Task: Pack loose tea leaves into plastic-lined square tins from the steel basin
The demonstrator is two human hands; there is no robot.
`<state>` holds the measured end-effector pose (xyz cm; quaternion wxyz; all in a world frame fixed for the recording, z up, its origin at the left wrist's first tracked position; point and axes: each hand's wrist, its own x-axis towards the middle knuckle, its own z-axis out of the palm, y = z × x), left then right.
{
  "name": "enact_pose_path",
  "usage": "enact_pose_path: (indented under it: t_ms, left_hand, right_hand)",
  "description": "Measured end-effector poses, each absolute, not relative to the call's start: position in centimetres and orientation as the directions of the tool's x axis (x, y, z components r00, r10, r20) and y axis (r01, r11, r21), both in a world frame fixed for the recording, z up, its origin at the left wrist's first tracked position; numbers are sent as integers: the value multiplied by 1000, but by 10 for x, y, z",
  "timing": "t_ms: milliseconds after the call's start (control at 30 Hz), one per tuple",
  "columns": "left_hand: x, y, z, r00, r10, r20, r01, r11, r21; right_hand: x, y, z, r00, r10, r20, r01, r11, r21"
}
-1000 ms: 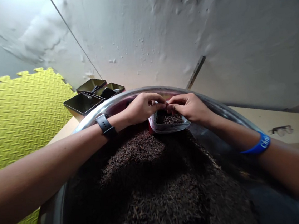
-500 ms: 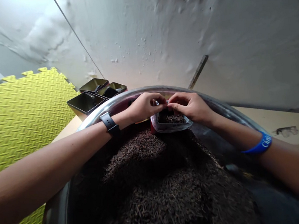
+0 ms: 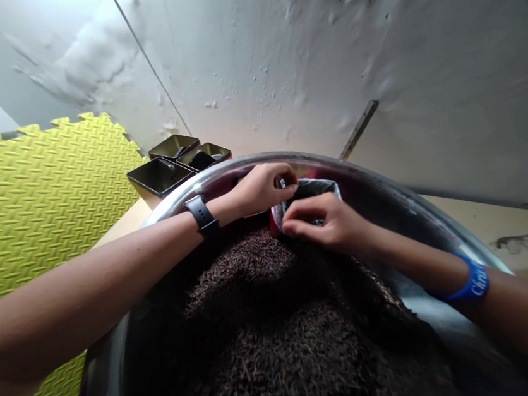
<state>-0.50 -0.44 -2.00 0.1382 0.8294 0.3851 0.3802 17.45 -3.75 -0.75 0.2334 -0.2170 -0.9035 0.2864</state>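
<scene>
A large round metal basin (image 3: 259, 158) holds a heap of dark, loose, leaf-like shreds (image 3: 292, 360). Near its far rim stands a red container with a silvery bag lining (image 3: 324, 185). My left hand (image 3: 267, 188), with a black watch on the wrist, pinches the lining's edge at the container's far left. My right hand (image 3: 324, 220), wearing a blue wristband, is closed at the near side of the opening, its fingertips at the lining's near left corner. It covers much of the opening.
Three open square tins (image 3: 159, 177) stand beyond the basin's left rim, some with dark items inside. Yellow foam matting (image 3: 41, 210) lies at left. Eyeglasses (image 3: 516, 244) rest on the pale table (image 3: 465, 210) at right. A peeling wall (image 3: 247, 53) rises behind.
My right hand has moved from beside my left fingertips toward me and slightly left, to the lining's near side. The far edge of the lining now shows. The view has shifted a little.
</scene>
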Motion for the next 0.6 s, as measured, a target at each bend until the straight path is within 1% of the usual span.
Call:
enact_pose_path:
  t_ms: [67, 100, 133, 233, 300, 400, 600]
  left_hand:
    - [-3, -6, -18, 405, 746, 529, 549, -661, 512]
    - [-2, -8, -17, 405, 747, 527, 555, -659, 508]
    - [-2, -9, -16, 411, 748, 521, 558, -658, 505]
    - [-1, -12, -14, 438, 743, 505, 557, -666, 497]
    - [-2, -13, -14, 460, 723, 515, 534, -689, 490]
    - [-3, -15, -14, 480, 700, 529, 501, -714, 490]
    - [-4, -18, -14, 445, 751, 488, 555, -659, 508]
  right_hand:
    - [167, -47, -21, -906, 390, 165, 221, 767, -603]
    - [164, -50, -29, -932, 348, 104, 222, 772, -596]
    - [161, -53, -38, -940, 337, 50, 246, 773, -585]
    - [157, -59, -63, -914, 404, -40, 363, 768, -528]
    - [156, -61, -75, -902, 428, -52, 392, 765, -511]
    - [155, -63, -81, -901, 432, -44, 388, 755, -529]
    - [153, -63, -71, -895, 446, -17, 387, 757, -526]
